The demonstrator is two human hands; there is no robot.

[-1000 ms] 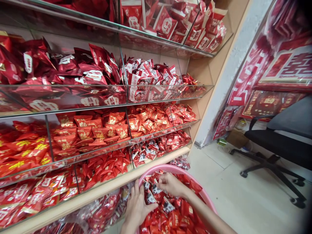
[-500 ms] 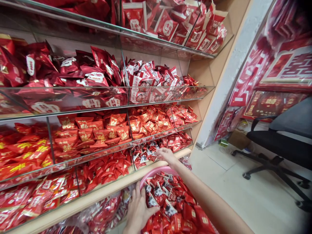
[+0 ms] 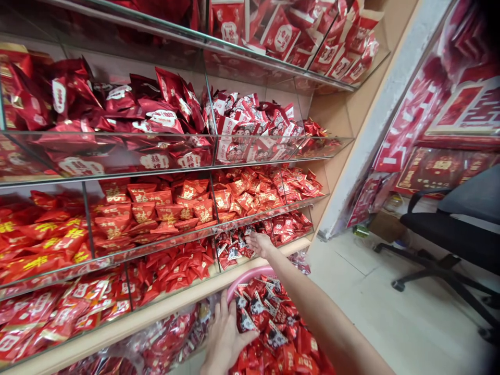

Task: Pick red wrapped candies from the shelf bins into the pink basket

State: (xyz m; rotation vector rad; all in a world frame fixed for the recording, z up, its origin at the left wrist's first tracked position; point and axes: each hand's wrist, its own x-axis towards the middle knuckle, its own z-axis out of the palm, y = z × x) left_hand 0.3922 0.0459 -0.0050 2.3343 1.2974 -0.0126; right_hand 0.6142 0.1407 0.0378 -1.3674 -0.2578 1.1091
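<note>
My left hand point(image 3: 224, 333) holds the rim of a pink basket point(image 3: 250, 274), with its fingers along the edge and its thumb spread over the contents. Small red packets point(image 3: 273, 333) fill the basket, some with black-and-white triangular prints. Past the basket, my right hand point(image 3: 260, 244) reaches into a bottom-shelf compartment of similar red, black and white packets point(image 3: 233, 252). Its fingers are stretched out and partly lost among them; I see nothing held in it. My right forearm crosses above the basket and hides part of its right side.
Glass-fronted shelves point(image 3: 172, 166) carry red packets of several kinds, split by dividers. A wooden ledge point(image 3: 156, 315) runs below, with clear bags of packets point(image 3: 172, 338) underneath. To the right are a black office chair point(image 3: 449, 229), tiled floor point(image 3: 351, 281) and hanging red goods point(image 3: 414, 114).
My right hand has gone slightly farther into the compartment, its fingers now flatter. The left hand stays at the basket rim. The camera view has shifted a little, moving the shelves rightward.
</note>
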